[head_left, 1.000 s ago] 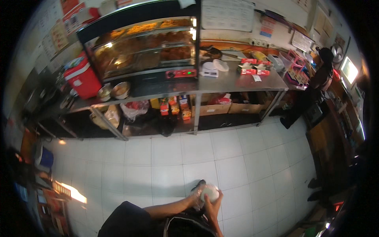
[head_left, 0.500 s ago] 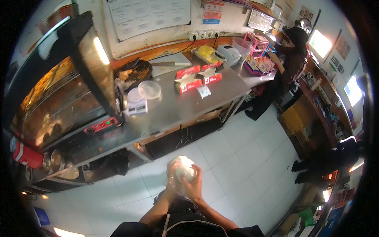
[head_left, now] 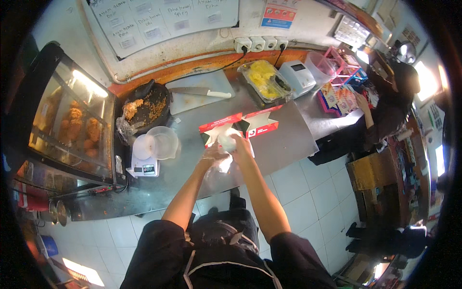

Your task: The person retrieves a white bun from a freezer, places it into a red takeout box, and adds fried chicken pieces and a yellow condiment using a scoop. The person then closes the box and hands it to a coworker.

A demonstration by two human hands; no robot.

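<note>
A rounded white bundle (head_left: 228, 138), seemingly wrapped in paper, is held between my two hands at the opening of the left red-and-white cardboard box (head_left: 220, 122). My right hand (head_left: 242, 147) is closed round its right side. Clear thin plastic, like a disposable glove, covers my left hand (head_left: 211, 156), which is closed at the bundle's lower left; a crumpled whitish part hangs below it. A second red-and-white box (head_left: 262, 127) stands with its flaps up, right beside the first. What the bundle contains is hidden.
On the steel counter (head_left: 284, 154) are a digital scale (head_left: 144, 166), a clear tub (head_left: 163, 143), a dark mortar (head_left: 156, 107) with crumbs, a knife (head_left: 211, 93) on a white board, and a tray of yellow food (head_left: 262, 79). A lit food warmer stands left; another person (head_left: 385, 106) works right.
I have come up to the counter, and both hands have carried the white bundle from above the floor to the left box.
</note>
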